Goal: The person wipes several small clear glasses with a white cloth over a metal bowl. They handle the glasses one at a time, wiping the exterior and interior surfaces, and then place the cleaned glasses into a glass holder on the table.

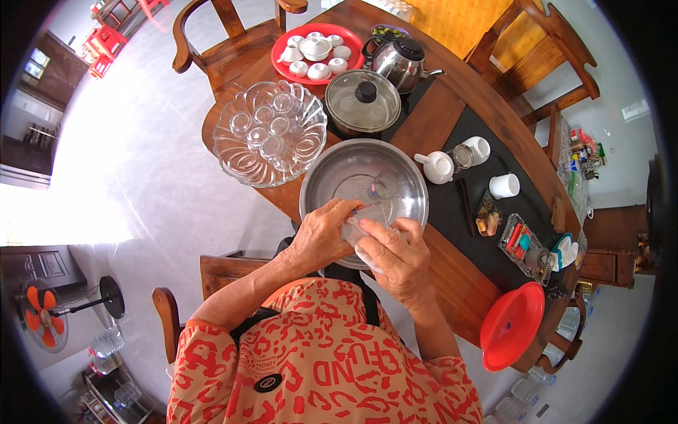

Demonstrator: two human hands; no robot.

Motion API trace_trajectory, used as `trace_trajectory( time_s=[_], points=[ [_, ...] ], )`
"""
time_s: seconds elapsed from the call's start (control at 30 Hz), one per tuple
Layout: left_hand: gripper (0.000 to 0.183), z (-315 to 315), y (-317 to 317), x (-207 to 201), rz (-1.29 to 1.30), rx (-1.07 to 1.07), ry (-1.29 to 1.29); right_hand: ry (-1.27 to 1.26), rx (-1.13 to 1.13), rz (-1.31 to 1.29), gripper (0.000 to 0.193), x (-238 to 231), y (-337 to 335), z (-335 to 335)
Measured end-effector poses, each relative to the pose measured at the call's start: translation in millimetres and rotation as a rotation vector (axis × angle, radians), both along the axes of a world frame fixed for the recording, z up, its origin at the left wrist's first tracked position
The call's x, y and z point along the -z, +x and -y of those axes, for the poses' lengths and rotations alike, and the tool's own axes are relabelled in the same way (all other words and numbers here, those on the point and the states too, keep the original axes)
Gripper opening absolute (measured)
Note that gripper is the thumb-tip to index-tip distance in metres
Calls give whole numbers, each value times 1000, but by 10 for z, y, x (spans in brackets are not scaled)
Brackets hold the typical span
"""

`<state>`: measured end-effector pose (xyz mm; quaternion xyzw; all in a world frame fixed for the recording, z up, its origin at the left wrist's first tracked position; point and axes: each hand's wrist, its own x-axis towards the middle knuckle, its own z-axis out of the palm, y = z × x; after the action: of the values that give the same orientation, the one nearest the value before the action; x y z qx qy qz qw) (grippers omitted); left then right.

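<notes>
A wide stainless steel basin [315, 177] stands at the table's near edge, and both hands work over its front part. My left hand [321, 237] is closed around a small clear glass [371, 212], partly hidden by the fingers. Against that glass, my right hand [399, 258] presses with bent fingers; a piece of white cloth or tissue [369, 260] shows beneath them. Farther back in the basin lies another clear glass [383, 185] with a small coloured mark. Left of the basin, a scalloped glass bowl [229, 152] holds several clear glasses.
Behind the basin are a lidded pot [346, 106], a steel kettle [395, 67] and a red tray [279, 53] of white teaware. To the right sit a white teapot [439, 168], a white cup [504, 186], a glass tray [522, 258] and a tilted red basin [512, 325]. Wooden chairs surround the table.
</notes>
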<state>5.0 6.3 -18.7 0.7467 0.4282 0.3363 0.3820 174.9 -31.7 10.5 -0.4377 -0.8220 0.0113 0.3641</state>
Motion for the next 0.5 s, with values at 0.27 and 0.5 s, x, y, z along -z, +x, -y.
trace_trajectory(
  time_s=[0.27, 0.5],
  points=[
    [60, 54, 11, 35, -132, 87, 56, -323, 10, -194, 23, -74, 144, -265],
    [58, -43, 33, 124, 444, 86, -555, -363, 324, -813, 23, 55, 38, -135]
  ],
)
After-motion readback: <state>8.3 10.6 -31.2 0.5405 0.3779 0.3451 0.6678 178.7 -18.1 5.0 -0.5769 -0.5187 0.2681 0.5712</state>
